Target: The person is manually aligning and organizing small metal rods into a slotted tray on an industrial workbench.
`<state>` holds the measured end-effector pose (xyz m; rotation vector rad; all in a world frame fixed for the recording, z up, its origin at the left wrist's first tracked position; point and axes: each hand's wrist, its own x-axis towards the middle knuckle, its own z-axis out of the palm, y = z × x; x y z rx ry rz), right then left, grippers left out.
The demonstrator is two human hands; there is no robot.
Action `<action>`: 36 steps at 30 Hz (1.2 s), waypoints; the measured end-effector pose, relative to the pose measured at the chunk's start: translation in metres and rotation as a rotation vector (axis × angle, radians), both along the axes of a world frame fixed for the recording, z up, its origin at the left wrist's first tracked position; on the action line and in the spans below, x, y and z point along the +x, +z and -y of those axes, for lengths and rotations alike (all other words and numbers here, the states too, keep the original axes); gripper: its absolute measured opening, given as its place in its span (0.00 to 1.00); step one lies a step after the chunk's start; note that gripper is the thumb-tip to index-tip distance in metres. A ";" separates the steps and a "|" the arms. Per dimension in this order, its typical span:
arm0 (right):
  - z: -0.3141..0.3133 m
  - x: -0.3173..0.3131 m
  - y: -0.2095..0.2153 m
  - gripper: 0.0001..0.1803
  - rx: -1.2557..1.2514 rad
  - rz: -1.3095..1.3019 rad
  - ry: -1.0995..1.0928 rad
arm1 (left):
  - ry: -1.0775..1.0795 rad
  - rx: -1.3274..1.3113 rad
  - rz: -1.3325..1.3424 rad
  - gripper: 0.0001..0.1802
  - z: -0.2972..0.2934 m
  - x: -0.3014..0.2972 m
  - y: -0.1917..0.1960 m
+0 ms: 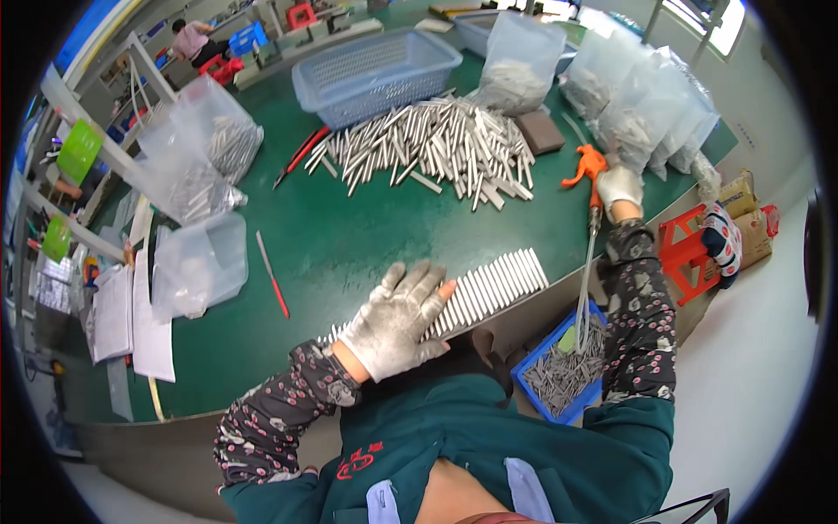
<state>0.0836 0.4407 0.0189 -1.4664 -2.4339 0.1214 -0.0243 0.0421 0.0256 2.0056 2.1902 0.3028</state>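
My left hand (397,319), in a greyish-white work glove with bare fingertips, lies flat with fingers spread over a row of slim metal bars (493,286) lined up side by side along the table's near edge. The middle of the row is hidden beneath the palm. Farther off to the right, my right hand (621,189), gloved too, is closed at an orange air blow gun (593,164) with a hose (587,288) dropping past the table edge. Its fingers are partly hidden. A large heap of loose metal bars (436,144) spreads across the far middle of the green table (349,236).
Behind the heap stands a blue plastic basket (375,74). Bags of bars (646,109) crowd the back right, more bags (196,148) the left. Red-handled pliers (301,157), a red-handled tool (278,288) and a brown block (540,132) lie around. A blue bin (559,367) sits below the edge.
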 end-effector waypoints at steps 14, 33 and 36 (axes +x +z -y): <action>0.194 0.022 0.035 0.28 0.035 -0.195 0.991 | 0.297 0.003 -0.028 0.47 0.123 0.005 0.004; 0.329 0.006 -0.006 0.42 -0.082 0.098 1.473 | 0.385 0.120 -0.070 0.41 0.152 0.010 -0.019; 0.324 0.005 -0.001 0.38 -0.055 0.072 1.476 | 0.407 0.148 -0.044 0.39 0.152 0.010 -0.021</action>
